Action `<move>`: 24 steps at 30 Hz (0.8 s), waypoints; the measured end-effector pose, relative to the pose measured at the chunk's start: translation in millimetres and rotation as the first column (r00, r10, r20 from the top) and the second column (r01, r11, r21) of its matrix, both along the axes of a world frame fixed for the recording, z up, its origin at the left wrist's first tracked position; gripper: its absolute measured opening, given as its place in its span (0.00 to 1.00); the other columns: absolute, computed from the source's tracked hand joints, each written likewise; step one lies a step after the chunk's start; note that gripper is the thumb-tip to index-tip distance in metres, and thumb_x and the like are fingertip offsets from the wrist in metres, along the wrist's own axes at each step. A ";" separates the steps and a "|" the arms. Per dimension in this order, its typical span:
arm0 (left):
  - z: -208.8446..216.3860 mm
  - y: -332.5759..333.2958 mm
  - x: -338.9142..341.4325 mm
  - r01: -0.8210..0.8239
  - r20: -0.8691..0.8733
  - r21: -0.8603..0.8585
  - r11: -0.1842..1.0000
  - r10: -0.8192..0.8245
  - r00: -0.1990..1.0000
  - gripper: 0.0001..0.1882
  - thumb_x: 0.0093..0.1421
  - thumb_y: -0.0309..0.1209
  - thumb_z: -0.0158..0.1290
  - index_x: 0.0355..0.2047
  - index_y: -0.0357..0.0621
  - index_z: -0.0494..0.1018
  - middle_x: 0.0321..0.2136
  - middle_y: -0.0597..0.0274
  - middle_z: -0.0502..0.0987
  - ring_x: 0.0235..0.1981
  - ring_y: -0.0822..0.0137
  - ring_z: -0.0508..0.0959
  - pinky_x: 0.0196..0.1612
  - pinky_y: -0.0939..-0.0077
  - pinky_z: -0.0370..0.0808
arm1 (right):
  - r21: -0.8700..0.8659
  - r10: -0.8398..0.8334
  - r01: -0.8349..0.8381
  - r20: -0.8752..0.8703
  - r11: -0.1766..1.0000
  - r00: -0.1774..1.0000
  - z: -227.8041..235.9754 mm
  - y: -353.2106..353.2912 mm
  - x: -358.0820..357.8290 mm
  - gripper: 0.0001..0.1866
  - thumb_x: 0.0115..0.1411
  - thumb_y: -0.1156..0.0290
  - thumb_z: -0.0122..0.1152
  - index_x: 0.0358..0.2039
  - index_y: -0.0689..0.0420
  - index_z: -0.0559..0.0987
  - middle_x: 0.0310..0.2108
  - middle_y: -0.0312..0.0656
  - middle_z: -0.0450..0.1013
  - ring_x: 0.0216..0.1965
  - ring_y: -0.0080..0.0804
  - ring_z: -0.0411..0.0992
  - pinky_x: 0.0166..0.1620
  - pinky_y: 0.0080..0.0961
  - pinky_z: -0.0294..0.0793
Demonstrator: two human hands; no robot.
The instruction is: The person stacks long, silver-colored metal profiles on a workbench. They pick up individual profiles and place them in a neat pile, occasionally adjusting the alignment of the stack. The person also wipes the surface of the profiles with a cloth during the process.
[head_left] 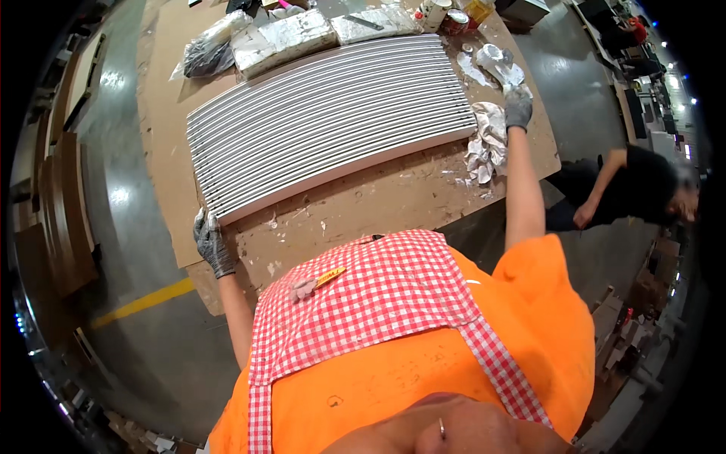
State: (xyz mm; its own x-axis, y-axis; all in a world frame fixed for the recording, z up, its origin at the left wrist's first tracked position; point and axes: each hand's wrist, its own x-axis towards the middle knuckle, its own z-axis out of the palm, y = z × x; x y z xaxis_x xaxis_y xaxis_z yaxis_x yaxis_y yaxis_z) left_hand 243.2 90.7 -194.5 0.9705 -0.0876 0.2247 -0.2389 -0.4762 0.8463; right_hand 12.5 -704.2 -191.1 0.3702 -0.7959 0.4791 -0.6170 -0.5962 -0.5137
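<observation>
A broad row of long white strips [325,121] lies side by side on the brown board-covered table [302,219], their dark gaps running lengthwise. My left hand [213,246], in a grey glove, rests at the row's near left corner with its fingers stretched along the end. Past the right end, my gloved right hand [519,107] has its fingers closed at a lumpy, white-smeared object [501,63], whose kind I cannot make out. White smears mark that glove. A crumpled white cloth or paper [488,144] lies between the right hand and the strips.
Two white-smeared blocks [283,41] sit behind the strips, beside a clear plastic bag with dark contents [208,57]. Cans [455,21] stand at the far right. Another person [631,189] in dark clothes is off the table's right side. Long brown boards [64,212] stand at left.
</observation>
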 end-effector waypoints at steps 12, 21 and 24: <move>-7.1 10.4 -1.5 -0.047 0.157 0.324 0.945 -0.005 0.988 0.12 0.63 0.28 0.49 0.47 0.45 0.75 0.52 0.55 0.72 0.53 0.56 0.71 0.57 0.66 0.65 | 0.031 0.233 -0.239 -0.383 0.970 0.894 48.7 76.4 78.3 0.26 0.51 0.56 0.65 0.45 0.61 0.78 0.46 0.55 0.74 0.51 0.50 0.70 0.56 0.36 0.65; 65.7 -73.5 18.8 0.119 0.315 0.435 0.893 -0.275 0.908 0.22 0.54 0.40 0.59 0.48 0.47 0.75 0.49 0.56 0.72 0.55 0.56 0.67 0.61 0.61 0.60 | 0.222 0.729 -0.695 -0.176 0.684 0.662 78.4 219.7 220.0 0.28 0.56 0.50 0.61 0.50 0.56 0.75 0.51 0.49 0.72 0.55 0.45 0.67 0.58 0.35 0.63; 50.6 -130.2 1.9 0.364 0.286 0.405 0.839 -0.494 0.821 0.31 0.51 0.51 0.59 0.52 0.51 0.72 0.54 0.57 0.68 0.59 0.57 0.63 0.64 0.52 0.53 | 0.062 0.776 -0.792 -0.256 0.608 0.576 62.1 268.3 276.2 0.27 0.56 0.50 0.60 0.50 0.54 0.76 0.50 0.48 0.72 0.54 0.47 0.68 0.58 0.40 0.63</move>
State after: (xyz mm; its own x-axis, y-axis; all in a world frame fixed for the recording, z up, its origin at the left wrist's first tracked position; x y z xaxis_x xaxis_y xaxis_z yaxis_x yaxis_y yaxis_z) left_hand 245.1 -39.4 -143.9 0.6657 -0.6046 0.4374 -0.7421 -0.4746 0.4734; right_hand 288.7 -435.9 -129.0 0.9408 -0.1164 0.3182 0.0119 -0.9271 -0.3746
